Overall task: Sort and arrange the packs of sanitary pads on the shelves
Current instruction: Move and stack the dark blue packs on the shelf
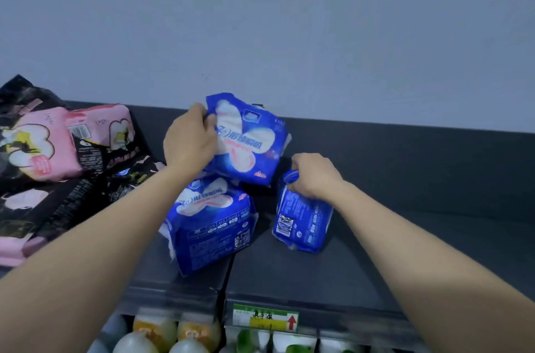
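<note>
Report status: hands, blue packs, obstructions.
Left hand grips top blue pack, above a second pack. Right hand grips third pack on shelf. Pink-black packs heaped left, apart.

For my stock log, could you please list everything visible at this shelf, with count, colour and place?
raised pack: one, blue and white, held up at centre
lower pack: one, blue and white, lying on the shelf, centre
right pack: one, blue, at right, held by its top
pink-black packs: a pile, count unclear, pink and black, left end of the shelf
shelf: one, dark grey, below the wall
wall: one, pale grey, behind
price tag: one, green, white and yellow with a red arrow, on the shelf's front edge
bottles: several, partly cut off, orange or green labels, tier below
left grip: one, holds the raised pack's left edge
right grip: one, holds the right pack's top
</note>
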A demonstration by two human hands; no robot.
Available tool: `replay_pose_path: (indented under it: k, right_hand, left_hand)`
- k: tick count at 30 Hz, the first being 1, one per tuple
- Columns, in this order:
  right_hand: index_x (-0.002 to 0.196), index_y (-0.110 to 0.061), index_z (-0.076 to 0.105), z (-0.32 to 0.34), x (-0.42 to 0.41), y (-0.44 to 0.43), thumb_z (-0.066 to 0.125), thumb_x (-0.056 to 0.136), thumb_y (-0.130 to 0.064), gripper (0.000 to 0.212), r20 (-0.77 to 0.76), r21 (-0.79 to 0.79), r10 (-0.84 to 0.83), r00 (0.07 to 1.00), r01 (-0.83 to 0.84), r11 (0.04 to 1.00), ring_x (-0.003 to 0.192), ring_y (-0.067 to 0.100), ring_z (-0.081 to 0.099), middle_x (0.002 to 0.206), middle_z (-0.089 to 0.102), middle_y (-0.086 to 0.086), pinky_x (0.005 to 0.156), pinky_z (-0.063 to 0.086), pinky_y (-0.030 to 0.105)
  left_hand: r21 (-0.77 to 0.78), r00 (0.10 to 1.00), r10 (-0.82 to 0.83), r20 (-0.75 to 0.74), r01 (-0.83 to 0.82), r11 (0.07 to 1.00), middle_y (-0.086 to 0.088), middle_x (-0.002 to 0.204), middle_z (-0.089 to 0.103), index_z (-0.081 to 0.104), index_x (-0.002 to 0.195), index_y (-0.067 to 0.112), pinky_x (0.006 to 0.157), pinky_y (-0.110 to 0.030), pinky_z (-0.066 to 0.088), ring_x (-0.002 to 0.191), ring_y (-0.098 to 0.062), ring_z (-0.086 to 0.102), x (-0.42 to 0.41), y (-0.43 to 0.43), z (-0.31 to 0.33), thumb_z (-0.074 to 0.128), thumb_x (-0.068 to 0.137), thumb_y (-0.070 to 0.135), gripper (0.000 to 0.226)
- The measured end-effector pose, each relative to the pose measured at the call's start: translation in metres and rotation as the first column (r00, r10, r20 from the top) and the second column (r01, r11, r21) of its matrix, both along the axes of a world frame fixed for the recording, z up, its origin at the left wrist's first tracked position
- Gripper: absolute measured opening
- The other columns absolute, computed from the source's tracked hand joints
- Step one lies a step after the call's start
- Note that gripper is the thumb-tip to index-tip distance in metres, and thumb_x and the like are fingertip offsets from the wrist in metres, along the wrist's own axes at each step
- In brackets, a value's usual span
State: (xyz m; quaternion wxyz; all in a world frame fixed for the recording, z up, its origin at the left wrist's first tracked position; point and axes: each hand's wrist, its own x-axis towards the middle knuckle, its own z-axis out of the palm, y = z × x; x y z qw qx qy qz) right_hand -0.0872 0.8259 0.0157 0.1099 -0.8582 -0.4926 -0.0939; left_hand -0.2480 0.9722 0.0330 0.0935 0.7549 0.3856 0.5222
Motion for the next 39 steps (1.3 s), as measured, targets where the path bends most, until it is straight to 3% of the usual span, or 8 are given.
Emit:
replay_pose_path:
  k: [6, 11, 17, 22, 27, 30, 35, 39]
  right_hand:
    - [0.080, -0.013, 0.041, -0.022, -0.010, 0.019, 0.052, 0.080, 0.004, 0.021, 0.150, 0.500, 0.213, 0.965, -0.260, 0.826, 0.077, 0.027, 0.040, 0.083, 0.047, 0.004, 0.067, 0.039, 0.037]
    - [0.103, -0.022, 0.063, -0.044, -0.006, 0.043, 0.068, 0.085, -0.025, 0.019, -0.276, 0.328, 0.260, 0.926, -0.163, 0.930, 0.093, 0.016, 0.056, 0.093, 0.053, -0.012, 0.084, 0.045, 0.030]
    - [0.094, -0.021, 0.057, -0.029, -0.013, 0.047, 0.060, 0.082, -0.012, 0.016, -0.477, 0.448, 0.300, 0.826, -0.065, 0.891, 0.084, 0.014, 0.056, 0.080, 0.056, -0.011, 0.077, 0.045, 0.025]
    - [0.091, -0.020, 0.059, -0.041, -0.015, 0.036, 0.062, 0.080, -0.012, 0.014, -0.444, 0.568, 0.281, 0.851, 0.024, 0.823, 0.085, 0.014, 0.056, 0.099, 0.061, 0.000, 0.081, 0.049, 0.030]
    - [0.091, -0.024, 0.060, -0.041, -0.020, 0.026, 0.061, 0.081, -0.015, 0.014, -0.431, 0.528, 0.227, 0.873, 0.039, 0.848, 0.090, 0.016, 0.057, 0.106, 0.061, 0.000, 0.085, 0.050, 0.033]
    - [0.099, -0.022, 0.063, -0.041, -0.028, 0.019, 0.065, 0.084, -0.020, 0.015, -0.462, 0.502, 0.223, 0.858, 0.046, 0.864, 0.092, 0.013, 0.058, 0.105, 0.063, -0.003, 0.090, 0.050, 0.032]
    - [0.133, -0.021, 0.056, -0.028, -0.054, 0.017, 0.066, 0.086, -0.035, 0.050, -0.617, 0.520, 0.386, 0.686, -0.012, 0.854, 0.117, 0.009, 0.057, 0.127, 0.062, -0.006, 0.104, 0.042, 0.030]
    - [0.105, -0.027, 0.062, -0.022, -0.066, 0.008, 0.074, 0.065, -0.063, 0.056, -0.651, 0.687, 0.513, 0.559, 0.147, 0.712, 0.102, 0.011, 0.066, 0.111, 0.068, -0.007, 0.091, 0.052, 0.033]
  left_hand:
    - [-0.343, 0.985, 0.063, 0.161, -0.004, 0.939, -0.012, 0.086, 0.060, 0.062, 0.082, 0.010, 0.072, -0.033, 0.038, 0.082, -0.028, 0.053, -0.024, 0.050, 0.010, 0.053, 0.086, 0.012, 0.009]
    - [-0.319, 0.988, 0.043, 0.150, 0.007, 0.948, -0.007, 0.118, 0.063, 0.057, 0.116, 0.011, 0.082, -0.030, 0.038, 0.110, -0.025, 0.055, -0.039, 0.052, -0.006, 0.055, 0.092, 0.031, 0.032]
    - [-0.361, 0.980, -0.068, 0.188, 0.133, 0.923, -0.006, 0.118, 0.065, 0.058, 0.112, 0.015, 0.086, -0.039, 0.050, 0.101, -0.023, 0.061, -0.039, 0.049, -0.011, 0.062, 0.085, 0.046, 0.041]
    - [-0.283, 0.996, -0.033, 0.086, 0.056, 0.957, -0.007, 0.122, 0.062, 0.052, 0.123, 0.013, 0.083, -0.037, 0.047, 0.103, -0.024, 0.060, -0.042, 0.045, -0.010, 0.057, 0.086, 0.057, 0.057]
    - [-0.083, 0.993, 0.093, -0.068, -0.099, 0.992, -0.013, 0.133, 0.050, 0.045, 0.134, 0.013, 0.098, -0.051, 0.040, 0.122, -0.033, 0.048, -0.047, 0.033, -0.006, 0.054, 0.087, 0.057, 0.065]
    - [-0.081, 0.989, 0.024, -0.143, -0.036, 0.996, -0.015, 0.141, 0.044, 0.038, 0.142, 0.016, 0.102, -0.049, 0.037, 0.129, -0.035, 0.043, -0.047, 0.022, -0.002, 0.055, 0.086, 0.059, 0.073]
    - [-0.370, 0.972, -0.211, 0.104, 0.234, 0.899, -0.005, 0.135, 0.055, 0.046, 0.135, 0.016, 0.092, -0.031, 0.042, 0.119, -0.025, 0.055, -0.047, 0.011, 0.000, 0.066, 0.083, 0.043, 0.062]
    - [-0.303, 0.913, -0.269, 0.306, 0.361, 0.882, 0.002, 0.129, 0.058, 0.056, 0.128, 0.019, 0.097, -0.036, 0.046, 0.114, -0.019, 0.057, -0.046, -0.003, -0.001, 0.062, 0.086, 0.050, 0.053]
